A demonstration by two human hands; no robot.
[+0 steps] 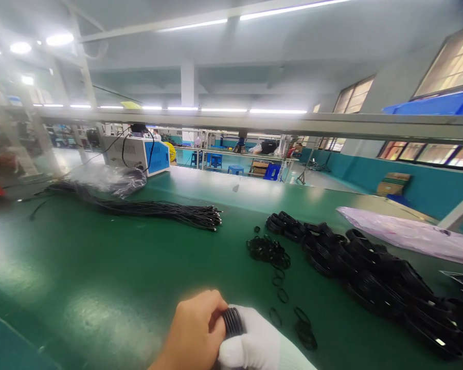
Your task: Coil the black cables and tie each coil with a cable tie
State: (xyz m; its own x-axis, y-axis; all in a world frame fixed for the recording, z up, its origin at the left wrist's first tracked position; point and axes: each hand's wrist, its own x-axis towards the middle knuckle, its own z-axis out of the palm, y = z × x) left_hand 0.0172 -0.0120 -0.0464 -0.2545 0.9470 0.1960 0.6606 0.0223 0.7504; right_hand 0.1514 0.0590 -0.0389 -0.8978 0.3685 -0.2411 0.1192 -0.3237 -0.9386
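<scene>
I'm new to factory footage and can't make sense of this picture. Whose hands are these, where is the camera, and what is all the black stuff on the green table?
The camera sits on a person's head, looking forward and down, so the two hands at the bottom are that person's own. The left hand is bare; the right hand wears a white glove. Together they grip a small coil of black cable. On the green table lie a row of finished black coils, a few loose black bands, and a long bundle of straight black cables. Farther back stands a blue and white machine, and on the right lies a clear plastic bag.
</scene>
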